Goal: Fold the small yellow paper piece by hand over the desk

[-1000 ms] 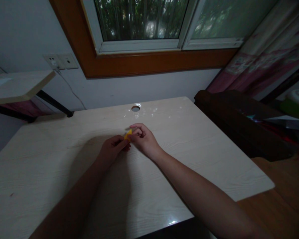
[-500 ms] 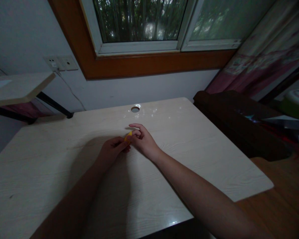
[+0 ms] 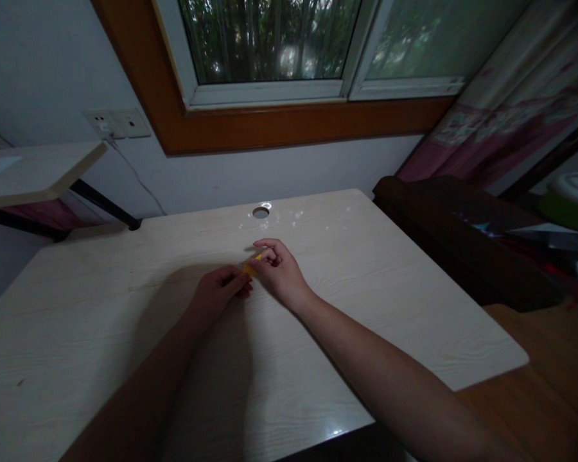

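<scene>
A small yellow-orange piece (image 3: 249, 267), maybe folded paper, is pinched between both my hands over the middle of a pale wooden desk (image 3: 101, 333). My left hand (image 3: 219, 292) grips it from the left with thumb and fingers closed. My right hand (image 3: 278, 273) holds it from the right, fingers curled and the index finger arched over the top. Most of the piece is hidden by my fingers.
A round cable hole (image 3: 261, 212) lies near the desk's far edge. A dark wooden bed frame (image 3: 462, 237) stands at the right, a small shelf (image 3: 33, 170) at the left, wall sockets (image 3: 118, 123) and a window (image 3: 270, 45) behind.
The yellow piece shows less than before; my fingers have closed further over it and lowered it slightly. Both hands stay in the same place.
</scene>
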A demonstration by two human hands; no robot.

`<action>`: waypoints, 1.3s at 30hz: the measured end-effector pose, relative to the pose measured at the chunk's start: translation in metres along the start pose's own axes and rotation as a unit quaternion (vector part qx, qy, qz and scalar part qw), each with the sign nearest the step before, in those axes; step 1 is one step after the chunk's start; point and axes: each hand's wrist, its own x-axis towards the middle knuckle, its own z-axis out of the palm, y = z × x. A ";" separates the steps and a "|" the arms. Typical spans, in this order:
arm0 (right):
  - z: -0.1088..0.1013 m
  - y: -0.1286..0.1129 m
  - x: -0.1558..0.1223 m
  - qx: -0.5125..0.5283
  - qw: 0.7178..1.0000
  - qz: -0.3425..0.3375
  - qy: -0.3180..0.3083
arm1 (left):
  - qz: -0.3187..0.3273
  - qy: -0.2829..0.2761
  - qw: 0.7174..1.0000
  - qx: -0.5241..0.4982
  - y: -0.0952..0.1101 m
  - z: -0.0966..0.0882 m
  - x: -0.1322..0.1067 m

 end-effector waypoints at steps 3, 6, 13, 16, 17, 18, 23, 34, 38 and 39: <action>-0.001 0.003 0.001 0.007 1.000 -0.002 0.014 | 0.005 0.007 1.000 -0.005 0.001 0.000 0.000; -0.002 0.005 0.002 0.009 1.000 -0.006 0.020 | 0.005 0.010 1.000 -0.010 0.000 0.000 0.000; -0.002 0.000 0.002 0.013 0.999 0.001 0.045 | 0.015 0.024 0.999 -0.017 -0.003 -0.001 0.000; -0.001 -0.001 0.002 0.016 0.999 -0.001 0.051 | 0.016 0.026 0.999 -0.022 -0.004 -0.001 0.000; -0.001 -0.001 0.002 0.016 0.999 -0.002 0.051 | 0.017 0.026 0.999 -0.021 -0.004 -0.001 0.000; -0.001 0.000 0.001 0.016 0.999 -0.003 0.050 | 0.019 0.028 0.999 -0.021 -0.004 -0.001 0.000; -0.003 -0.001 0.003 0.011 0.998 -0.006 0.058 | 0.016 0.031 0.999 -0.028 0.001 0.000 -0.001; -0.006 -0.001 0.005 0.011 0.997 -0.007 0.071 | 0.025 0.037 0.998 -0.044 -0.004 -0.001 0.001; -0.004 -0.002 0.004 0.013 0.999 0.000 0.051 | 0.022 0.026 0.999 -0.015 0.002 0.001 -0.001; -0.004 -0.002 0.003 0.013 0.999 0.005 0.043 | 0.021 0.028 0.999 -0.009 0.003 0.001 -0.001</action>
